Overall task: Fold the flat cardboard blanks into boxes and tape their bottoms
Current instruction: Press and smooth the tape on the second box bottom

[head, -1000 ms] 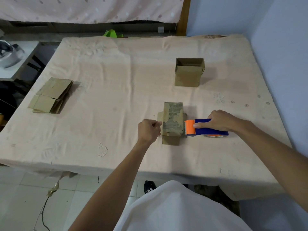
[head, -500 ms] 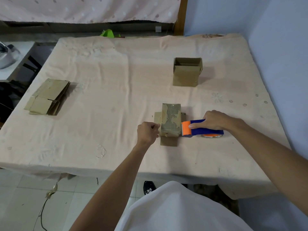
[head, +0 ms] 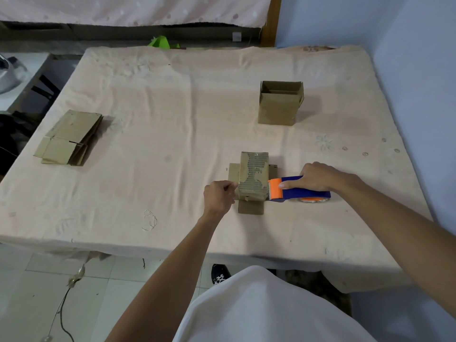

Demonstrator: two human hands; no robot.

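Taping the bottom of an upside-down box (head: 254, 176), near-middle of the table

The right hand (head: 318, 177) grips the blue tape dispenser (head: 293, 191), whose orange head touches the box's right side; its tape roll (head: 313, 199) mostly hides under the handle. The left hand (head: 218, 198) is curled and pinching at the box's left edge, and I can't tell if there's clear tape under those fingers. The box's flaps poke out flat underneath. A finished box (head: 280, 103) stands open-top at the far right, and a stack of flat blanks (head: 69, 138) sits well apart on the left. A wrinkly, stained peach cloth (head: 172, 114) covers the table. There's a blue wall (head: 419, 70) on the right, a dotted curtain (head: 123, 8) at the back, and a tiled floor (head: 29, 292) with a cable (head: 59, 314). A green thing (head: 160, 42) is half hidden behind the far edge, and a shoe (head: 219, 274) peeks out under the table.
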